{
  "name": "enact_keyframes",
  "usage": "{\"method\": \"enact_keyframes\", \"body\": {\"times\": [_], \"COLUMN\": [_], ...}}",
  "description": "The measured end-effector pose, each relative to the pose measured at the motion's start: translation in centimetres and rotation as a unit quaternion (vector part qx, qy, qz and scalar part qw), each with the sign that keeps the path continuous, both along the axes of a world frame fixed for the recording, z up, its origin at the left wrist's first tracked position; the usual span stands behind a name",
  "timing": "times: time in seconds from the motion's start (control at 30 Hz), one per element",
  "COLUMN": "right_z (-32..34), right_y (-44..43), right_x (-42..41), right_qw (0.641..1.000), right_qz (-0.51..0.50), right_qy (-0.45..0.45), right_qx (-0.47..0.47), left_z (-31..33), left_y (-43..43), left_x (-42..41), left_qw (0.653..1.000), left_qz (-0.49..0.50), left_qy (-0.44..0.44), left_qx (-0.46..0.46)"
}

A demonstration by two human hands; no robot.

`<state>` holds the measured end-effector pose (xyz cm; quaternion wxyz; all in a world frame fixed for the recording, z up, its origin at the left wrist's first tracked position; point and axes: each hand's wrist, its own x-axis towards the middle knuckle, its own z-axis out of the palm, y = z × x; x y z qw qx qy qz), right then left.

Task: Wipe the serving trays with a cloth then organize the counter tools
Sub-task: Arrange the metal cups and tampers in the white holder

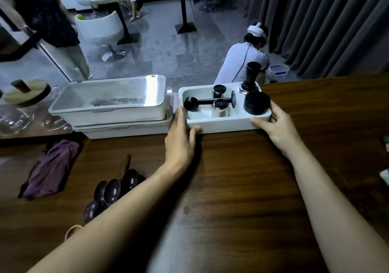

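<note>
Hands bracket the white tool tray [223,124] at its two ends. The left hand [181,133] lies with its fingers straight against the 9 o'clock end wall and its thumb pressed to the front wall. The right hand [277,125] has its fingers curled round the 3 o'clock corner and its thumb on the front wall. The tool tray sits flat on the wooden surface [231,178] at 12 o'clock from the person, close to the far edge. It already holds a black scoop [207,102] lying across two steel cups [220,108], an upright tamper [251,77] at its far right corner, and a round black puck [256,103] just in front of that. Touching or nearly touching its 9 o'clock end are the stacked serving trays [109,104], the top one under a clear lid, lined up along the same edge. The purple cloth [52,167] lies crumpled and unheld at 8 o'clock, well apart from the serving trays, which suggests the wiping is finished, though the trays' cleanness cannot be judged. A cluster of dark spoons [113,190] lies loose on the surface at 7 o'clock beside the left forearm, and glassware [14,119] stands at the far 9 o'clock edge. By my reading the task is in its organizing half: the tool tray is being squared up, and the spoons and cloth are left to put away.
</note>
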<state>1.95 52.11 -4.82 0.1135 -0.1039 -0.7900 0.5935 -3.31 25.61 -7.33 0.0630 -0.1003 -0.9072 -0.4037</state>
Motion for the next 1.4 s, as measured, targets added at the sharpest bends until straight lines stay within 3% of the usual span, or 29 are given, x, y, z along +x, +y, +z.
{"method": "enact_keyframes", "body": {"times": [0.3, 0.53, 0.77, 0.9, 1.13, 1.4], "right_z": [-0.3, -1.2, -0.2, 1.0, 4.3, 4.0], "right_y": [-0.9, -2.9, -7.0, -11.9, -25.6, -40.5], "right_x": [-0.1, 1.0, 4.5, 7.6, 12.1, 12.8], "right_qw": [0.998, 0.976, 0.953, 0.957, 0.979, 0.992], "right_qz": [-0.046, -0.161, -0.233, -0.218, -0.141, -0.004], "right_qy": [-0.020, -0.075, -0.137, -0.138, -0.057, -0.015], "right_qx": [0.036, 0.125, 0.139, 0.134, 0.135, 0.125], "left_z": [1.5, 3.4, 5.4, 5.2, 4.2, 3.4], "left_y": [0.1, -3.2, -9.1, -14.1, -27.2, -39.8], "left_x": [2.2, 7.9, 13.3, 14.7, 16.2, 15.7], "left_qw": [0.998, 0.991, 0.991, 0.990, 0.993, 0.999], "left_qz": [0.016, -0.029, -0.124, -0.127, -0.097, 0.001], "left_qy": [-0.056, -0.122, -0.010, 0.007, 0.032, 0.006], "left_qx": [-0.003, 0.042, 0.047, 0.053, 0.057, 0.047]}}
